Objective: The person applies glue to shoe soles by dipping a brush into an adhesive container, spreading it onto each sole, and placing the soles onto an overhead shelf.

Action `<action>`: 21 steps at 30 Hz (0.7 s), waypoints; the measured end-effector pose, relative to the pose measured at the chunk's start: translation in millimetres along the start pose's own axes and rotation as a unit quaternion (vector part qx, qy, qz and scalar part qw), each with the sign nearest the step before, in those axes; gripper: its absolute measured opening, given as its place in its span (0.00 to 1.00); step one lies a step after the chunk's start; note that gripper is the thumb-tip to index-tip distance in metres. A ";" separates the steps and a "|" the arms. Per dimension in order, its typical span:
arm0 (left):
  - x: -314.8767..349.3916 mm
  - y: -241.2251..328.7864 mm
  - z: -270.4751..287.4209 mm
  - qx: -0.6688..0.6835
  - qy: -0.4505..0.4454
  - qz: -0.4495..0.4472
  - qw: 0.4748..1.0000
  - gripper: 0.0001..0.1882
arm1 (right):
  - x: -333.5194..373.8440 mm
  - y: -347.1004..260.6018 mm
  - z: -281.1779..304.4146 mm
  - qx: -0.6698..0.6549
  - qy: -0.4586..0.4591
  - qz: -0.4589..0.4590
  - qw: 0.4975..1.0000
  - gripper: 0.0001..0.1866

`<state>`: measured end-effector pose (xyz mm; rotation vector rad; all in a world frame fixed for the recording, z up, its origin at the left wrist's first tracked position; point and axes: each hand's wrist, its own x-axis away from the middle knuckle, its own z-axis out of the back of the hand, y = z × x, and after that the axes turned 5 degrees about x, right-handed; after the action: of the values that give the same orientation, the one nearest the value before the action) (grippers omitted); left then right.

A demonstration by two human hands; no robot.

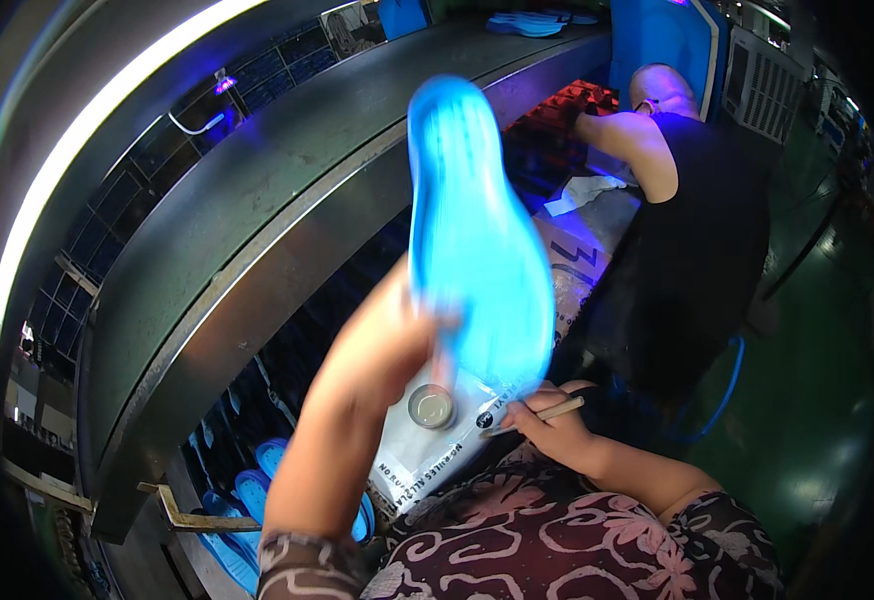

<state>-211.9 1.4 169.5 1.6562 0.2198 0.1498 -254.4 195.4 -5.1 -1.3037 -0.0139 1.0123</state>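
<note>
A bright blue shoe sole [472, 220], blurred by motion, is held up in front of me, toe end towards me. My left hand [415, 318] is closed on its left edge, with the thumb across the lower part. My right hand [554, 430] grips a thin brush-like stick [560, 408] with a light wooden handle, just below the sole's near end. The stick's working tip is hard to make out. Between my hands a small round cup [431, 407] of pale liquid stands on a white printed plastic sheet [407, 465].
A long dark green conveyor belt [257, 170] with a metal side runs across beyond my hands. More blue soles [532, 22] lie at its far end, and several blue shoe pieces [242, 510] sit below left. A co-worker in black [702, 220] works to the right.
</note>
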 end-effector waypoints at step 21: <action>256.4 -161.6 140.8 -0.369 0.428 0.064 0.822 0.18 | 11.9 21.0 -6.2 -0.125 -0.058 -0.147 0.979 0.15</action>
<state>60.6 -61.4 -13.4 0.7260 0.6385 0.9697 -256.7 196.2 -29.9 -1.4192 -0.4240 0.8474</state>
